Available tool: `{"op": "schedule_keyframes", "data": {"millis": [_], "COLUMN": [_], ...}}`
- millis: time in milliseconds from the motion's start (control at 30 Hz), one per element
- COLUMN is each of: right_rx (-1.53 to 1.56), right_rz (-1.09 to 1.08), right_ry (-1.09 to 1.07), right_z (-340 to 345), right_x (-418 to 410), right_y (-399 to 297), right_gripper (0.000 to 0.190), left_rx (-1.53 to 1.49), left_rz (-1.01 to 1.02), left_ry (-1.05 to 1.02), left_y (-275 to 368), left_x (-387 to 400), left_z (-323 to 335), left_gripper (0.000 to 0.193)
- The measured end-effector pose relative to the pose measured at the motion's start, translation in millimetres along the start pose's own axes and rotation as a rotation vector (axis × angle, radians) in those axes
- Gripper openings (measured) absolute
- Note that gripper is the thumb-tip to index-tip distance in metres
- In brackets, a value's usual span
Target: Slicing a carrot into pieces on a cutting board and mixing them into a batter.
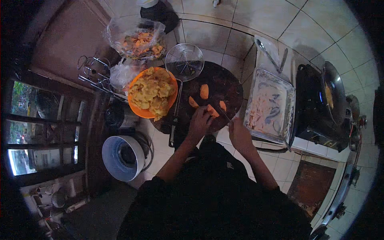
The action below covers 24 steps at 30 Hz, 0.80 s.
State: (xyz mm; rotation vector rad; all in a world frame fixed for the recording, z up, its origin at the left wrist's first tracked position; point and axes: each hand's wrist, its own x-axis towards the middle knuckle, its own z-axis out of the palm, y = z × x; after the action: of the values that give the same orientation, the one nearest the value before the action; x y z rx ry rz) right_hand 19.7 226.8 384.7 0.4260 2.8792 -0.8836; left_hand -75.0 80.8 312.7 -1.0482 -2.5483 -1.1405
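My left hand (200, 123) holds an orange root vegetable piece (213, 111), perhaps carrot or sweet potato, against a dark round board (229, 81). My right hand (240, 135) grips a knife (224, 114), its thin blade pointing up and left beside that piece. Just past the blade lies a small orange piece (222, 105). Two more pieces rest on the board: a larger chunk (204, 91) farther back and a narrow wedge (193, 102) near my left fingers. The knife's handle is hidden in my fist.
An orange bowl (132, 103) heaped with fried fritters (153, 90) overlaps the board's left side. A wire spider strainer (185, 63) lies across the board. Right are a batter-smeared tray (267, 105) and a wok (334, 93) on a stove. A plastic bag (138, 42) holds shredded food.
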Motion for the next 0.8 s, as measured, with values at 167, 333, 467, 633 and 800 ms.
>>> {"op": "schedule_keyframes", "data": {"millis": [167, 333, 467, 633, 800], "right_rx": [-0.25, -0.279, -0.341, -0.342, -0.372], "right_rz": [-0.114, -0.049, -0.016, 0.007, 0.061], "right_ry": [0.036, -0.113, -0.075, -0.171, -0.266], "right_z": [-5, 3, 10, 14, -3], "right_x": [13, 23, 21, 23, 1], "right_y": [-20, -13, -17, -19, -1], "right_gripper": [0.026, 0.028, 0.024, 0.023, 0.025], "left_rx": [0.018, -0.015, -0.033, -0.072, -0.083], "left_rz": [0.012, -0.023, -0.034, -0.007, -0.068], "left_ry": [0.076, 0.045, 0.049, 0.085, 0.06], "left_y": [-7, -7, -5, -10, -7], "left_x": [-7, -4, -5, -7, -4], "left_z": [6, 3, 1, 5, 4], "left_gripper": [0.029, 0.026, 0.025, 0.021, 0.019]}}
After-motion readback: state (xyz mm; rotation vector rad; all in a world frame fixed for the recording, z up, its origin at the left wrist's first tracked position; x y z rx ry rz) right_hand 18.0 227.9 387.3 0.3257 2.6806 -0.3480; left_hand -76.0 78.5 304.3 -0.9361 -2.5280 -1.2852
